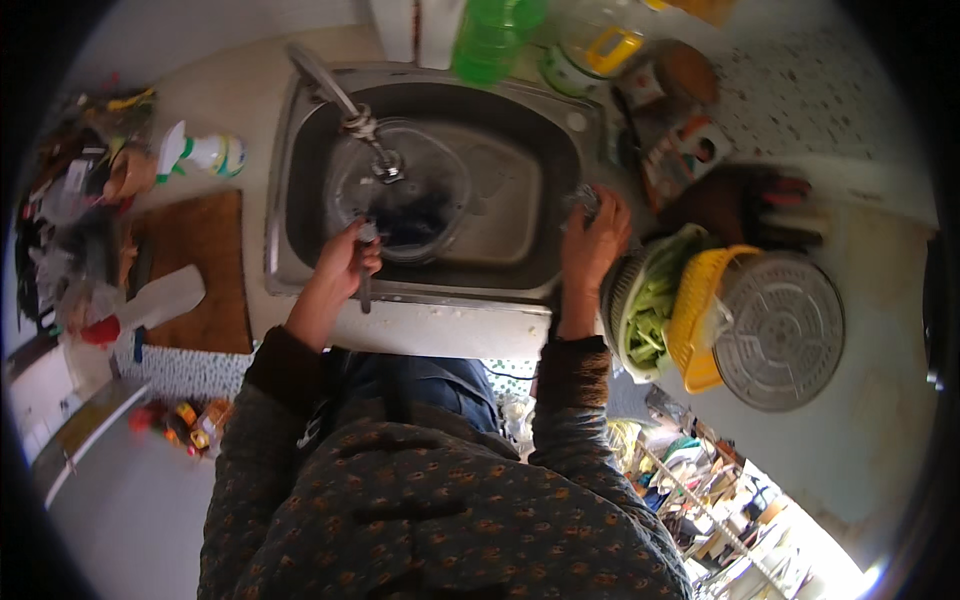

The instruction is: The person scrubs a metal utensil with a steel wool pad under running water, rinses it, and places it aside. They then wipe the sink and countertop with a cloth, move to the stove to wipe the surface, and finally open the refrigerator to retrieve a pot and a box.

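My left hand [341,262] is closed around a slim utensil, its dark handle [365,294] pointing down toward the counter's front edge; the kind of utensil is unclear. At the right rim of the stainless-steel sink [517,187], my right hand [600,236] has its fingers curled on a grey scrubber [579,201] that looks like steel wool. Inside the sink sits a round, see-through basin [459,161] with a dark patch or reflection in it. Above the basin hangs the metal faucet [326,81]; whether water runs is not plain.
Right of the sink, a basket of green vegetables [649,322] stands beside a yellow plastic basket [701,330] and a round grey strainer lid [780,330]. Behind are a green bottle [491,37] and a clear jug [592,41]. Leftward lie a spray bottle [214,154] and wooden board [199,259].
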A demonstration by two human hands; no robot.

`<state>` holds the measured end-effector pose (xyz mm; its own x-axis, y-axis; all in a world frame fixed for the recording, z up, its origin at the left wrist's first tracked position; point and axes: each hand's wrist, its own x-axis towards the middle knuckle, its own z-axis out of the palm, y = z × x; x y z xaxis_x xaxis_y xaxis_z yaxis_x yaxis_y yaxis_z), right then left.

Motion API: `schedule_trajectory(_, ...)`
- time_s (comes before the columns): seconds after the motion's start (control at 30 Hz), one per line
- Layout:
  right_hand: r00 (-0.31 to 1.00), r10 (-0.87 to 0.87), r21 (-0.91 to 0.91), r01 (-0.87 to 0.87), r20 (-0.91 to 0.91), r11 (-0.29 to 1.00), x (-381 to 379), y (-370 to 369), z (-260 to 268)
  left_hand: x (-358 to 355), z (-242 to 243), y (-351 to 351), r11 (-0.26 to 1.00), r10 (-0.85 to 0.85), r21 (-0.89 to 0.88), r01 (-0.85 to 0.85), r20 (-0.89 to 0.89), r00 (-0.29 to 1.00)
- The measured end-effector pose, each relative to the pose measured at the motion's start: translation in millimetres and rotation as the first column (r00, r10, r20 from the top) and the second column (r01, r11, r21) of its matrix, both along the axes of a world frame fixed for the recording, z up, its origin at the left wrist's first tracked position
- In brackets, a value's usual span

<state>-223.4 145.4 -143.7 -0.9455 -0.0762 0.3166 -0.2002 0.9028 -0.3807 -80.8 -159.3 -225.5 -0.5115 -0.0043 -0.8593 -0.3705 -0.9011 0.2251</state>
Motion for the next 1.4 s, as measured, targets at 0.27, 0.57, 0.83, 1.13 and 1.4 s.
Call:
schedule_trajectory(0.27,0.947,0.104,0.130,-0.149,0.305,0.980,25,-23,-6,-28,-62,-20,0.999,-0.033,0.024,0.030,0.125,0.992)
schedule_trajectory(0.57,0.841,0.336,-0.022,-0.361,0.423,0.932,-14,-4,-77,-54,-95,-38,0.950,-0.224,-0.236,0.202,-0.069,0.972)
schedule_trajectory(0.83,-0.135,0.694,-0.581,0.449,0.707,0.679,-34,-156,-177,-56,-121,-44,0.988,0.050,-0.151,-0.014,0.234,0.971)
schedule_trajectory(1.13,0.127,0.742,-0.401,0.893,0.659,0.203,-15,-210,-245,-52,-134,-42,0.985,0.147,-0.125,-0.115,0.286,0.947)
schedule_trajectory(1.4,0.453,0.496,-0.639,0.247,0.741,0.728,-28,-194,-211,-54,-131,-39,0.991,0.086,-0.124,-0.048,0.322,0.943)
